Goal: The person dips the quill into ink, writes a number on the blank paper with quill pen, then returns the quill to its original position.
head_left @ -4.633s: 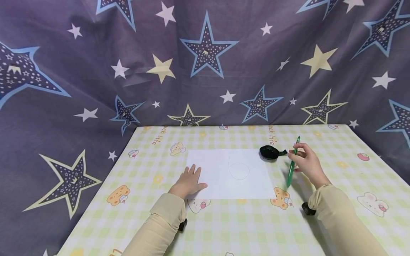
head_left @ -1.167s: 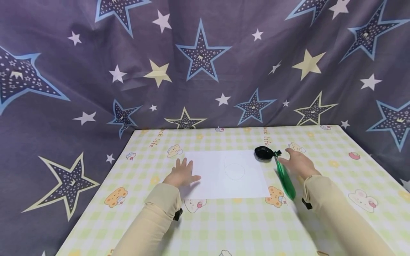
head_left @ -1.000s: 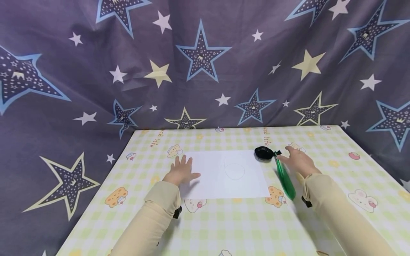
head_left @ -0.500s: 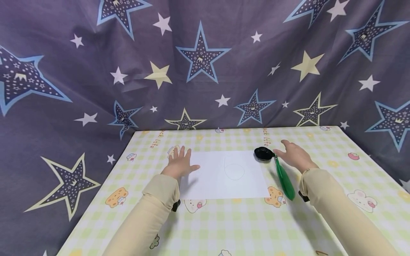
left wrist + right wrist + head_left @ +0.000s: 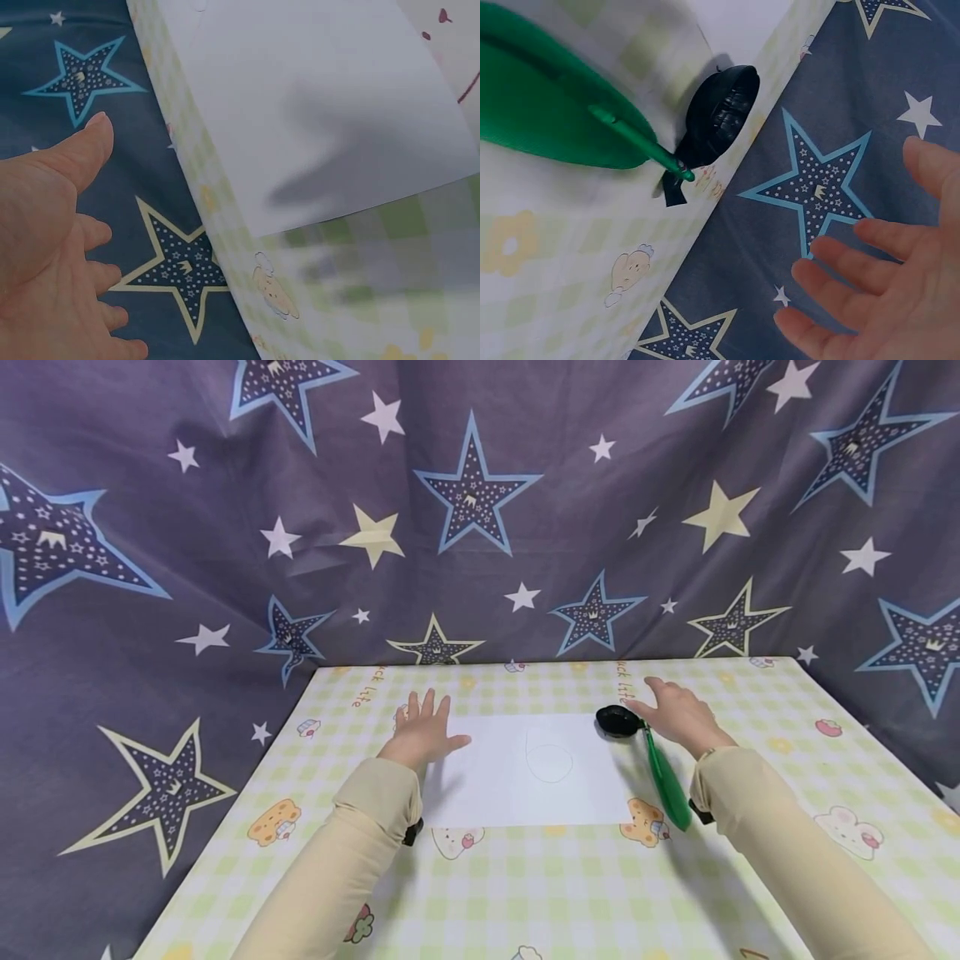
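Both hands are spread open and hold nothing. The right hand (image 5: 678,718) hovers just above the tip of the green feather pen (image 5: 662,774), whose long axis runs from the black ink holder (image 5: 617,720) beside that hand back toward the sleeve. The left hand (image 5: 422,737) hangs over the paper (image 5: 525,768)'s left edge on the surface (image 5: 525,877).

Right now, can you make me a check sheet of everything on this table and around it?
Surface: table with a green-checked cartoon cloth.
Job's things: white paper with a faint pencilled loop; green feather pen lying beside the paper, its tip at the black ink pot.
Clutter: nothing seen.
Hands: left hand open at the paper's left edge; right hand open above the pen, holding nothing.
Cables: nothing seen.
Surroundings: purple star curtain behind and beside the table.
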`<state>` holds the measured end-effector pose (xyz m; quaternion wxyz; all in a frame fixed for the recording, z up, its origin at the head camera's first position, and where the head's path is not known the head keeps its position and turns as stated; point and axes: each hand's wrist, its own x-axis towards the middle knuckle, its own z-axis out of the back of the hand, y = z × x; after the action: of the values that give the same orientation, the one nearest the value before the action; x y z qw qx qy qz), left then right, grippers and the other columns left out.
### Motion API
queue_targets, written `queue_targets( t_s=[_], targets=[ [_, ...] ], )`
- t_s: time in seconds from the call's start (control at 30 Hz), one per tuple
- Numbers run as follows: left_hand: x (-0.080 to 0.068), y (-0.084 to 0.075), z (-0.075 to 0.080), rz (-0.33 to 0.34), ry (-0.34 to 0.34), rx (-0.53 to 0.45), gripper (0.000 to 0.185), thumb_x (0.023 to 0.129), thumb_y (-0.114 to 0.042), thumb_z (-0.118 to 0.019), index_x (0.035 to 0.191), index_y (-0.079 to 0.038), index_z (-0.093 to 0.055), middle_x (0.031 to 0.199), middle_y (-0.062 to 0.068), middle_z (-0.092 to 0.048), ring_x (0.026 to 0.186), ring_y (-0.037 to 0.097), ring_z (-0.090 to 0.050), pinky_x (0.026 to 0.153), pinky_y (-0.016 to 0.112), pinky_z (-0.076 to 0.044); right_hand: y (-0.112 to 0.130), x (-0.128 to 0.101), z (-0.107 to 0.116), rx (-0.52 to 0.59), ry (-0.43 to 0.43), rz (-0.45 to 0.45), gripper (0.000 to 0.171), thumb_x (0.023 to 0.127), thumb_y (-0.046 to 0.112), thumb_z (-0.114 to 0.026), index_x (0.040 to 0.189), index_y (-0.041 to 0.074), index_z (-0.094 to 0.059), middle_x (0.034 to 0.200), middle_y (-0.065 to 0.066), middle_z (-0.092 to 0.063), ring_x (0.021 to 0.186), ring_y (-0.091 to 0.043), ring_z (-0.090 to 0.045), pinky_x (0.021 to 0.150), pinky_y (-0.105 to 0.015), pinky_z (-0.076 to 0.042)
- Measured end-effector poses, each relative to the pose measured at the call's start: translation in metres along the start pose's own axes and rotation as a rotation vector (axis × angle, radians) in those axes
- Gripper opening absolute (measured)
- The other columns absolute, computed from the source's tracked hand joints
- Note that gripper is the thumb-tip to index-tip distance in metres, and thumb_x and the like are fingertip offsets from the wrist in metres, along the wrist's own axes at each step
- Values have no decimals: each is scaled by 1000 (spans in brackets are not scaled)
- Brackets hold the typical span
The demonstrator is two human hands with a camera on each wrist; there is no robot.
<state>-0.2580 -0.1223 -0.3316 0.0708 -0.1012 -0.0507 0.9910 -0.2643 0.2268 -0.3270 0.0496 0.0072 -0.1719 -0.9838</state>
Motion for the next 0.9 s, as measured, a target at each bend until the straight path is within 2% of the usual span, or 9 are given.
queue_targets(
  t_s=[0.23, 0.37, 0.7, 0.9],
  targets=[
    [0, -3, 7, 10, 1, 1, 80, 92, -54, -42, 148, -7, -9, 151, 19, 4, 134, 41, 11, 107, 55, 1, 5, 3, 3, 1, -11, -6, 72, 94, 47, -43, 142, -3, -25, 138, -33, -28, 122, -51, -27, 94, -66, -24],
    [1, -6, 11, 10, -20, 5, 80, 92, -54, -41, 149, -7, -10, 151, 19, 3, 134, 40, 10, 107, 55, 1, 9, 5, 3, 15, -16, 2, 74, 94, 48, -43, 144, -2, -21, 140, -32, -24, 126, -50, -20, 96, -67, -19],
    [6, -16, 19, 0, -52, -12, 80, 92, -56, -38, 149, -9, -8, 151, 19, 4, 134, 40, 12, 107, 55, 4, 23, 10, -3, 25, -47, 25, 74, 94, 54, -35, 146, 4, -19, 144, -27, -22, 130, -46, -14, 98, -68, -12],
    [10, -20, 21, 11, -54, -17, 79, 92, -58, -35, 149, -11, -7, 152, 17, 6, 134, 39, 13, 106, 55, 5, 29, 11, -3, 26, -38, 20, 74, 95, 54, -31, 147, 3, -16, 145, -26, -19, 132, -45, -10, 99, -67, -9]
  ],
)
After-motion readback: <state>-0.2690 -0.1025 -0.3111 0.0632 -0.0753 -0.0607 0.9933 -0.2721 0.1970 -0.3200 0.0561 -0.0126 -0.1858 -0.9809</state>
